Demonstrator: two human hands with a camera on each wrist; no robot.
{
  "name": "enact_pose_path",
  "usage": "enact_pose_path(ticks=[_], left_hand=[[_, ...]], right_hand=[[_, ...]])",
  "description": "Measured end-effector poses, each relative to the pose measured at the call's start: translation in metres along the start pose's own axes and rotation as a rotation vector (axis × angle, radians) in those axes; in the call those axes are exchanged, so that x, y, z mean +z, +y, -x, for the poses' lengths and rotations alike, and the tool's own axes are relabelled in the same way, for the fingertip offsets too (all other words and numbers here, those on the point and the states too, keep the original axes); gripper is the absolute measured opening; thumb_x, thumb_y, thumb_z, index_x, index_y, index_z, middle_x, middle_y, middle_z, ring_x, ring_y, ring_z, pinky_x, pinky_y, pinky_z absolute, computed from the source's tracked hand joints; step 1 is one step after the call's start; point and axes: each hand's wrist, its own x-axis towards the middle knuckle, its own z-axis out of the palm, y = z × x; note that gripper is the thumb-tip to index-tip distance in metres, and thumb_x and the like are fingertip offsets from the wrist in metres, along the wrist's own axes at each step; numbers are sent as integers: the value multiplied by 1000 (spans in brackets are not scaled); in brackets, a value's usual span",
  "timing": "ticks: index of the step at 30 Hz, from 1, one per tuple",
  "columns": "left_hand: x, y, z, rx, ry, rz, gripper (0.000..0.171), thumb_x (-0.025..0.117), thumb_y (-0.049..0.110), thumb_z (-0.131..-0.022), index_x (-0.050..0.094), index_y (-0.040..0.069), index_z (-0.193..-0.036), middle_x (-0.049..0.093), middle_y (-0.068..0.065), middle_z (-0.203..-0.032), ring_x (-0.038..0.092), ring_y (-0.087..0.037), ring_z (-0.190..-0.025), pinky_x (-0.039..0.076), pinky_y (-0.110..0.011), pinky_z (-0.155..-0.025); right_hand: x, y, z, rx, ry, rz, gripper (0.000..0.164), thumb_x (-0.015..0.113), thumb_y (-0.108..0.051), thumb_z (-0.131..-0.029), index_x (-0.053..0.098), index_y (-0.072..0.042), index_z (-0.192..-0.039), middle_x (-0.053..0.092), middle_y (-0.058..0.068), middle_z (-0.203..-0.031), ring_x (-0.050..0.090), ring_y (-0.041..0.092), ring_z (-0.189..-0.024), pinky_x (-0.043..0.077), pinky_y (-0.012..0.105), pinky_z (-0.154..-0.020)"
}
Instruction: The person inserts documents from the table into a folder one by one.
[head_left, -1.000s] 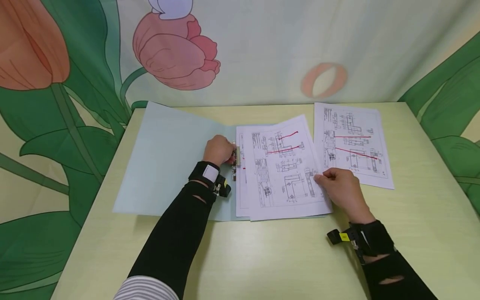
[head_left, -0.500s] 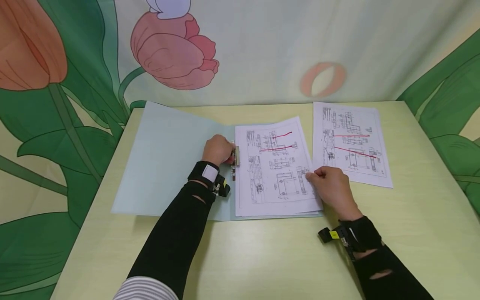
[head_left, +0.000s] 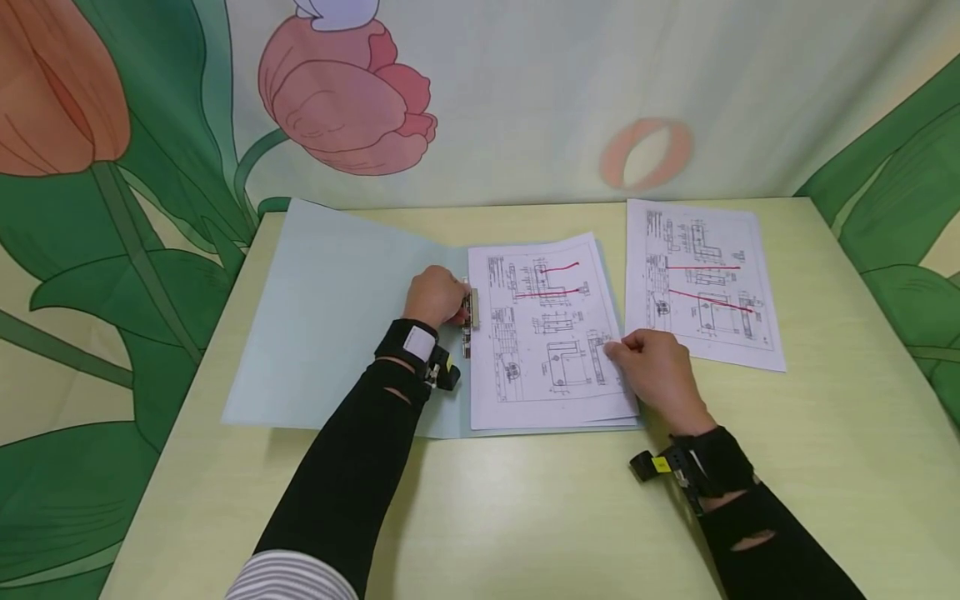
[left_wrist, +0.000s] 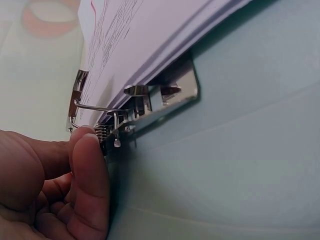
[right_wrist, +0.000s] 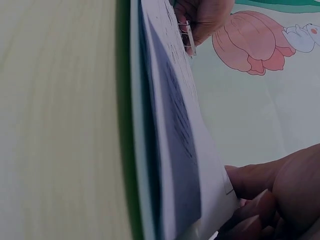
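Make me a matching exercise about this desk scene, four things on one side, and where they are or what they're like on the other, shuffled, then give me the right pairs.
Things
1. left hand
2. right hand
3. folder
4. lone sheet

Descriptions
A. pinching the edge of the top page
B. lying apart on the table
C. touching the metal clip
D. pale blue and open

Right pairs: 1-C, 2-A, 3-D, 4-B

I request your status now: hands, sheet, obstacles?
Left hand holds metal clip. Right hand pinches top sheet by its edge, over blue folder. Nothing visibly in the way.
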Motion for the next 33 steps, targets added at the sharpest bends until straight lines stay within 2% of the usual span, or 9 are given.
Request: enact_pose_path(ticks=[9,18,26,33], left_hand=[[-1,2,2,-1,-1,2,28,60,25,-109,74,1,-116,75,-8,-79,72,-15,-63,47,-26,-56],[-1,2,4,28,11,-12,27,61,24,-109,73,0,-113,75,-8,-75,72,-15,-61,45,-26,-56],[-1,-1,2,29,10,-3,26,62,24,-109,73,0,-111,75,-8,-74,72,-14,-59,47,-26,-56],[-1,-1,1,18,2,5,27,62,24,-109,72,-1,-114,75,-8,-76,73,-15,-59,47,-27,-56]], right_hand=[[1,-2,0,3,-2,4,28,67,-24,-102,73,3,-97,69,14,-83,61,26,-72,46,32,-59],[0,-4,1,15,-10,10,26,69,-23,-102,74,2,-97,70,15,-85,60,26,-74,44,32,-60],[-1,-3,1,-6,-7,23,29,70,-26,-102,74,2,-98,71,15,-86,60,25,-74,44,32,-60],[-7,2,2,-34,87,91,32,69,-30,-102,76,1,-99,73,15,-86,61,26,-71,42,33,-59]])
